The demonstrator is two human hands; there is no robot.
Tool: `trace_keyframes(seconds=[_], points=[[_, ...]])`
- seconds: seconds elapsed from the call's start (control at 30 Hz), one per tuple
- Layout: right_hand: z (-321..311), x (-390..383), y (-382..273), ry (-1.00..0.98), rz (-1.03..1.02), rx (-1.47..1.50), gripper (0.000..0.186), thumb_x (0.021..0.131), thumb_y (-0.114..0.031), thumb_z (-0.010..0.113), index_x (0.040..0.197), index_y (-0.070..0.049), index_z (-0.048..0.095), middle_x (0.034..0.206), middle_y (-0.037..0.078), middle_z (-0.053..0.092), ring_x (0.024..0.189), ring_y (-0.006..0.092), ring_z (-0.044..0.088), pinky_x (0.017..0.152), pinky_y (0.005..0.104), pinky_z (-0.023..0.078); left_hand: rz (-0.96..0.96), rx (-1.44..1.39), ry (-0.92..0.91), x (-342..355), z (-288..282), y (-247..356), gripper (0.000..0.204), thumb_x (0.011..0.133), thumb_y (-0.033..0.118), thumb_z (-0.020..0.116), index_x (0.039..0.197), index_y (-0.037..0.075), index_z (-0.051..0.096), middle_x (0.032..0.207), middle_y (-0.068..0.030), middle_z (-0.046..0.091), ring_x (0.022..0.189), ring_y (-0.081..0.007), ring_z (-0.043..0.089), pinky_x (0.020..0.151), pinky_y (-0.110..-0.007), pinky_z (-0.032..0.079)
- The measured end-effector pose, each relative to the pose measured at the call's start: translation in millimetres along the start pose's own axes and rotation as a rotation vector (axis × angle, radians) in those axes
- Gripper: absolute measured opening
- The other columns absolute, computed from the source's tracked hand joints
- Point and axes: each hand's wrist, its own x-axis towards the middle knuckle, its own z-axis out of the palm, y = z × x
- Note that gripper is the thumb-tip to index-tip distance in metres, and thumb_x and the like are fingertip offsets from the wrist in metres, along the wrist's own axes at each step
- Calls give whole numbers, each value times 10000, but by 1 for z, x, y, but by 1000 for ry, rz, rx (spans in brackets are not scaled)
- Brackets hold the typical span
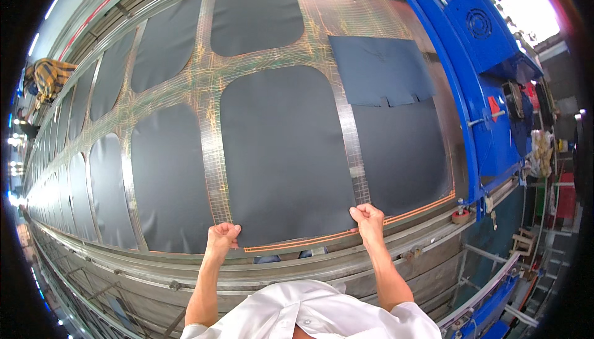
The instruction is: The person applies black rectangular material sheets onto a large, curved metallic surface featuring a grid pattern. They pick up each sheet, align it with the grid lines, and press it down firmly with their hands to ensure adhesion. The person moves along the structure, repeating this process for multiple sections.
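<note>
A large black sheet piece (284, 159) with rounded far corners lies flat on the long metal table, directly before me. At its near left corner, my left hand (223, 238) is closed with thumb and fingers pinching the edge. My right hand (367, 221) pinches the near right corner in the same way. To the right lies another black sheet piece (402, 153), partly covered by a blue-grey sheet (382, 70) with small notches in its near edge. A further black sheet piece (167, 178) lies just left of the one I hold.
Several more black pieces, such as one at the far side (257, 14), run in two rows leftward. Orange and green lines cover the table surface (210, 76). A blue machine frame (473, 91) spans the right end. A person in a checked shirt (51, 79) stands far left.
</note>
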Motion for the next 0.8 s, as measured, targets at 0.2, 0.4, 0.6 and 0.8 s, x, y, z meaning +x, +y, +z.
trace_keyframes(seconds=[0.2, 0.4, 0.6, 0.8], points=[[0, -3, 0, 36, 20, -68, 127, 865, -114, 745, 815, -29, 664, 693, -8, 625, 578, 62, 562, 425, 246, 500, -14, -56, -26, -3, 1, 1, 179, 909, 159, 717, 801, 29, 659, 695, -12, 640, 592, -88, 593, 529, -253, 540], [1, -6, -7, 7, 48, -89, 133, 866, -111, 745, 808, -21, 666, 691, 7, 633, 560, 70, 566, 414, 244, 483, -21, -50, -14, -4, -2, -2, 174, 914, 148, 709, 823, 4, 670, 707, -31, 652, 598, -100, 609, 544, -265, 558], [0, -8, -7, -5, 63, -87, 139, 872, -106, 738, 808, -8, 664, 683, 29, 646, 543, 82, 572, 415, 248, 485, -44, -13, -1, -1, -2, -5, 184, 917, 149, 707, 822, -6, 678, 709, -35, 657, 602, -103, 617, 548, -261, 557], [-1, -8, -4, -13, 56, -83, 147, 884, -117, 735, 831, 2, 666, 695, 19, 636, 564, 70, 558, 447, 249, 508, -61, 21, 5, 1, -1, -6, 194, 917, 156, 708, 826, -13, 683, 706, -35, 661, 605, -98, 614, 554, -261, 558]])
